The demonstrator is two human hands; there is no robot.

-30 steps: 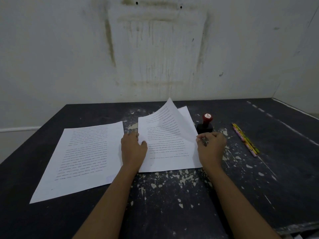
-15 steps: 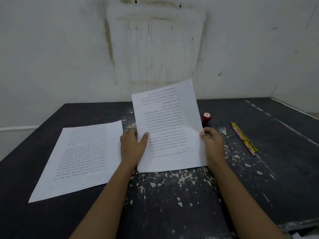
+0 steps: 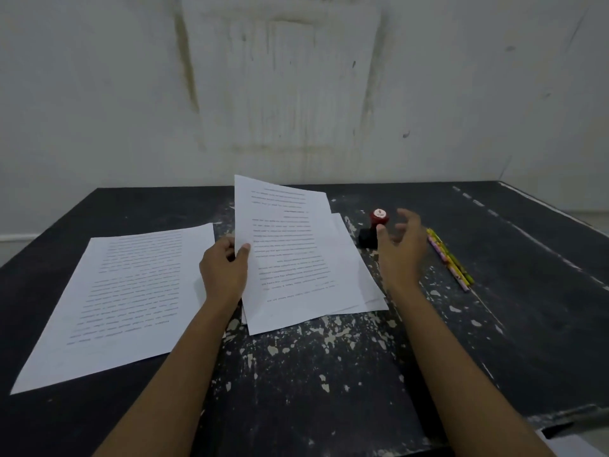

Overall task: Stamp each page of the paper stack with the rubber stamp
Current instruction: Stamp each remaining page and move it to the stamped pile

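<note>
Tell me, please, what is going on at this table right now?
A person is working through printed pages on a dark table. The left hand pinches one lifted sheet by its edge, above the paper stack. The right hand hovers open beside the rubber stamp, which stands upright on the table, not yet gripped. Another printed page lies flat to the left, and pencils lie to the right.

Colourful pencils (image 3: 449, 259) lay together on the paint-flecked black worktop (image 3: 329, 374), before a stained white wall (image 3: 296, 94).
</note>
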